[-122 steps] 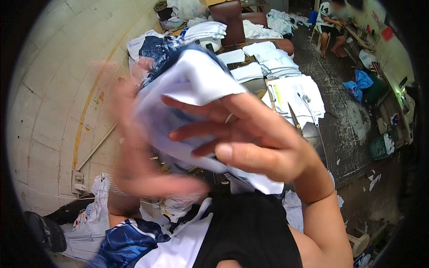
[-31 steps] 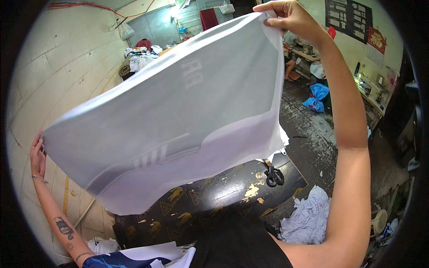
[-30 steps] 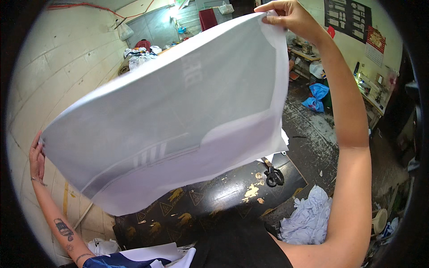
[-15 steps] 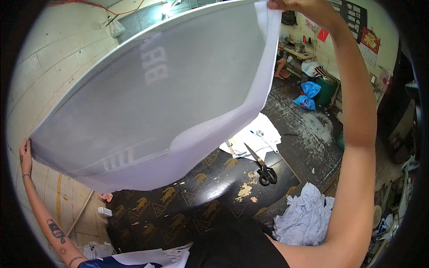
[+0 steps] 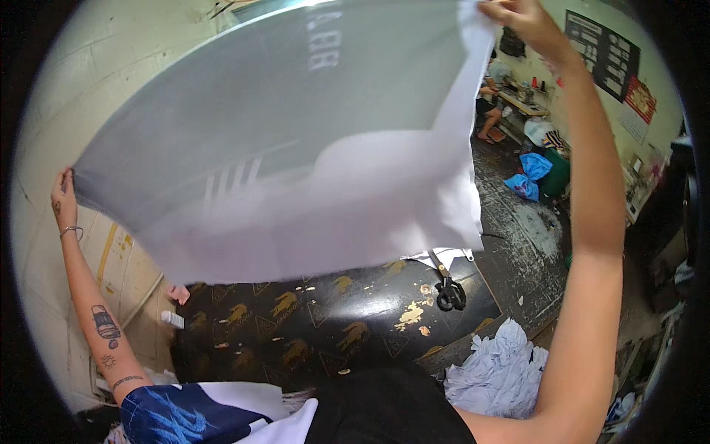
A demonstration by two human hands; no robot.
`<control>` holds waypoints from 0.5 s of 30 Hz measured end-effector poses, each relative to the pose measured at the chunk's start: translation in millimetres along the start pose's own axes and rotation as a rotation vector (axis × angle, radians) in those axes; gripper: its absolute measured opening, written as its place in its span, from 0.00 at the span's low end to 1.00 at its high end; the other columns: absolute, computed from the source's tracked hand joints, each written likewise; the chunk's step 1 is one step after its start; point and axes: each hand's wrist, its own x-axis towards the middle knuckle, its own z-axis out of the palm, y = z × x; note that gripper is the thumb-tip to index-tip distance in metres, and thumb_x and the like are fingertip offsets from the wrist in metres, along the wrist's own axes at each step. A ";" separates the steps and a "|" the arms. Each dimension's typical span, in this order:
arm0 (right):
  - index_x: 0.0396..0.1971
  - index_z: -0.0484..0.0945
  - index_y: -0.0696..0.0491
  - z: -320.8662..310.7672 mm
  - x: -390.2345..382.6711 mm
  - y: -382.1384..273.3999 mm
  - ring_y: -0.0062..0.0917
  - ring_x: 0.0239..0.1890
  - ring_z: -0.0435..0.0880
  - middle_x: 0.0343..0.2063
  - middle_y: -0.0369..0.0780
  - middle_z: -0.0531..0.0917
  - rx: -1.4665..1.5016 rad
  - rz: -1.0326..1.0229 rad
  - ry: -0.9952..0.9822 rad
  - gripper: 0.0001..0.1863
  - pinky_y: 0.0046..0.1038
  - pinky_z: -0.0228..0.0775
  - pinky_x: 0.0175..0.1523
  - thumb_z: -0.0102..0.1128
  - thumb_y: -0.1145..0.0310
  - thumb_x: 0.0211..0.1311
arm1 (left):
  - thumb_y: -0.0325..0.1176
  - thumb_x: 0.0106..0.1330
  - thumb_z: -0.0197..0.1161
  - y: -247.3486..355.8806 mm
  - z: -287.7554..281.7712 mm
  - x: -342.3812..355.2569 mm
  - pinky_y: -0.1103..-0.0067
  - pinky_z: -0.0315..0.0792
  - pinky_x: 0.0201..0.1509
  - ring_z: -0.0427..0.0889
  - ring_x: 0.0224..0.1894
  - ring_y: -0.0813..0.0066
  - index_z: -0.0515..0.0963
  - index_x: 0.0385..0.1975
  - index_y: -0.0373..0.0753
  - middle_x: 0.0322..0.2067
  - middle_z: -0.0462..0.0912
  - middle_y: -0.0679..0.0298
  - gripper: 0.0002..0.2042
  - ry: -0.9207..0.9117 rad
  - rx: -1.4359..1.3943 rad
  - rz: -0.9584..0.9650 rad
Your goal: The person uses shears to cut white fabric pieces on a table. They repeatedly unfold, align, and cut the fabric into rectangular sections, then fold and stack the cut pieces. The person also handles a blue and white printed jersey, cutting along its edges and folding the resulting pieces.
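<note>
I hold a large white sheet of fabric [image 5: 296, 148] spread out in the air in front of me, faint stripes and numerals showing through it. My left hand [image 5: 63, 198] pinches its lower left corner out at the far left. My right hand [image 5: 521, 18] grips the upper right corner, raised high at the top of the view. The fabric hangs above a black table [image 5: 325, 325] patterned with gold animal shapes and hides much of the room behind it.
Black scissors [image 5: 447, 290] lie on the table's right part. A heap of white fabric [image 5: 495, 370] sits at its lower right edge. A blue and white garment [image 5: 185, 414] lies near my body. Blue bags [image 5: 529, 177] rest on the floor at the far right.
The fabric has risen and spread wider between my hands, uncovering more of the black table and the scissors. Four seconds ago it was bunched up close in both hands.
</note>
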 end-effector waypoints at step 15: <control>0.35 0.85 0.59 225.7 -403.2 131.8 0.11 0.32 0.79 0.30 0.31 0.86 0.425 0.629 -0.157 0.09 0.17 0.69 0.38 0.72 0.68 0.69 | 0.55 0.76 0.56 -5.5 -13.2 -497.5 0.52 0.62 0.70 0.72 0.61 0.40 0.85 0.54 0.37 0.58 0.77 0.38 0.26 -0.428 0.148 -0.591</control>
